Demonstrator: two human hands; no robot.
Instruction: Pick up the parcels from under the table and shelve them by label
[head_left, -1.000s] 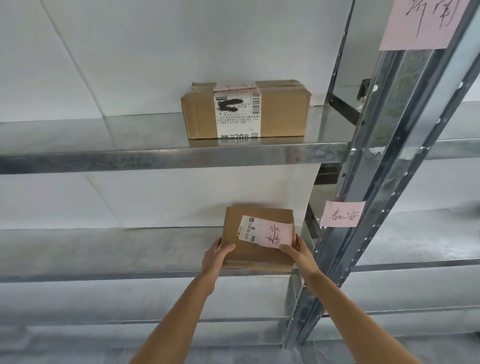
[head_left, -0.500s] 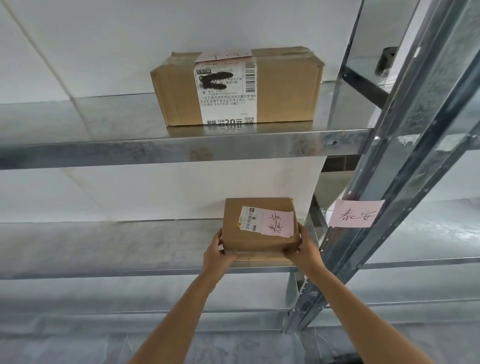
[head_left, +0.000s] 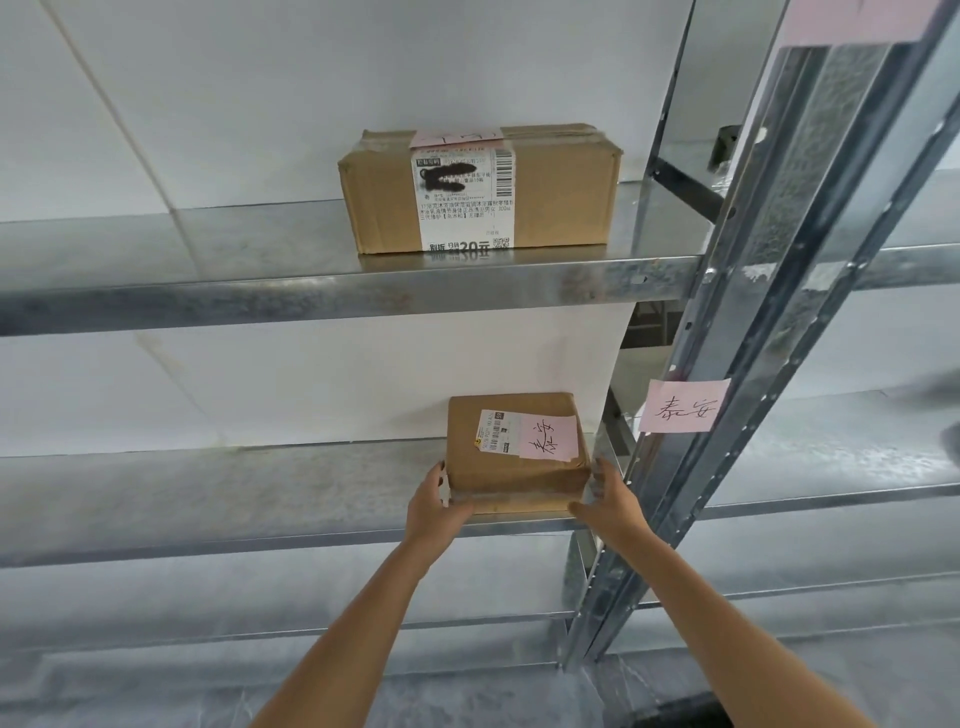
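A small brown parcel (head_left: 501, 480) lies flat on the middle metal shelf (head_left: 234, 488), close to its right end. On top it carries a white shipping label and a pink handwritten note (head_left: 548, 436). My left hand (head_left: 431, 506) grips its front left corner. At the front right corner my right hand (head_left: 610, 504) holds it, fingers slightly blurred along the right side. A pink label (head_left: 680, 412) with matching handwriting is stuck on the upright post just right of the parcel.
A larger brown parcel (head_left: 561, 192) with a long white label stands on the upper shelf (head_left: 208, 291). The slanted steel upright (head_left: 727, 338) separates this bay from the one to the right. Another pink label (head_left: 852, 21) is at the top right. Lower shelves lie beneath.
Both hands have slid the small parcel further back onto the middle shelf, and it now lies flat there. The view has shifted slightly.
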